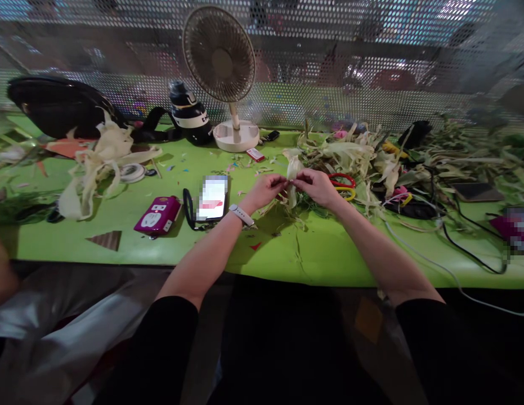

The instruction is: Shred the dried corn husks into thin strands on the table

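A pale bundle of corn husk [294, 166] stands upright between my hands over the green table. My left hand [267, 190] comes in from the left, its fingertips pinched on the bundle's lower middle. From the right, my right hand [316, 187] has thumb and fingers closed on the same spot, the fingertips of both hands nearly touching. Thin strands hang below the bundle. Scissors with red and yellow handles [343, 181] lie just right of my right hand, partly under husk pieces.
Behind stand a fan [236, 135] and a dark bottle [192, 115]. A phone [213, 198] and a purple box [157, 216] lie left. Dried husks [354, 152] and cables [417, 247] spread right. Another person's legs [84, 309] show at lower left.
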A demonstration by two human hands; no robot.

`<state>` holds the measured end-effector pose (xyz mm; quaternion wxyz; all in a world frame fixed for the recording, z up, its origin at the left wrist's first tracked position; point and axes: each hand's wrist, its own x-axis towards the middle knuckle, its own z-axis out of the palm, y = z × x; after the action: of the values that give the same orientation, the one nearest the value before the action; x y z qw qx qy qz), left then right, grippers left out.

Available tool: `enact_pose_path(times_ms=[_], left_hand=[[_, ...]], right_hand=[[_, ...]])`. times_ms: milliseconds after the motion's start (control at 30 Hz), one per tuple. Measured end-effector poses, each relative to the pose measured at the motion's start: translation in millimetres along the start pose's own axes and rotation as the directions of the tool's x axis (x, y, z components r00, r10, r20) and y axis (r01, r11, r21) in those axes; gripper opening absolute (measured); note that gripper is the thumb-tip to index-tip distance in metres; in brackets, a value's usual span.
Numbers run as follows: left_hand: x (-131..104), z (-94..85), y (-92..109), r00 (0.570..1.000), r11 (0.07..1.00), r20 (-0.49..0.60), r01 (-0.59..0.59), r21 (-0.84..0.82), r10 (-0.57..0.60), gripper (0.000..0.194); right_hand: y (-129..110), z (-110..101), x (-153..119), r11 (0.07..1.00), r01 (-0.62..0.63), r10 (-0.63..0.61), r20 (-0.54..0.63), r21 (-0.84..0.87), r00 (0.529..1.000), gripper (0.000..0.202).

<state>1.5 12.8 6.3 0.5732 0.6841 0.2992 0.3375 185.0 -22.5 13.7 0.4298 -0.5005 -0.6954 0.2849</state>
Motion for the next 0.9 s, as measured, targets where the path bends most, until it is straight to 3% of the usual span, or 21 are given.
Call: enact_pose_path(times_ms=[200, 333, 467, 633, 767, 900], left_hand=[[0, 0.5, 0, 1.0, 0.999, 0.02, 0.005, 0.041, -0.006, 0.022], [-2, 2.1, 1, 0.997, 0.974, -0.033, -0.064, 0.216, 0.072, 0.018], [-5, 4.8, 6, 0.974, 0.846, -0.061, -0.158, 0.509, 0.219, 0.013], [-8, 7.3, 4, 0.946, 0.682, -0.037, -0.204, 0.702, 0.321, 0.012], [-8, 6.9, 0, 0.932, 0.605, -0.012, -0.226, 0.763, 0.364, 0.014], [-12, 11.7, 5, 0.94, 0.665, 0.01, -0.249, 0.704, 0.341, 0.013]], right_hand=[[-9, -2, -3, 0.984, 0.035, -0.04, -0.025, -0.173, 0.999, 0.017], [-16, -1, -6, 0.947, 0.062, -0.078, -0.039, -0.314, 0.996, 0.016], [-18, 1, -8, 0.916, 0.067, -0.088, -0.035, -0.395, 0.995, 0.014], [-16, 5, -10, 0.848, 0.089, -0.118, -0.023, -0.522, 0.993, 0.013], [-13, 15, -13, 0.787, 0.08, -0.128, -0.035, -0.612, 0.991, 0.02], [-6, 18, -12, 0.748, 0.017, -0.089, -0.074, -0.663, 0.993, 0.021]])
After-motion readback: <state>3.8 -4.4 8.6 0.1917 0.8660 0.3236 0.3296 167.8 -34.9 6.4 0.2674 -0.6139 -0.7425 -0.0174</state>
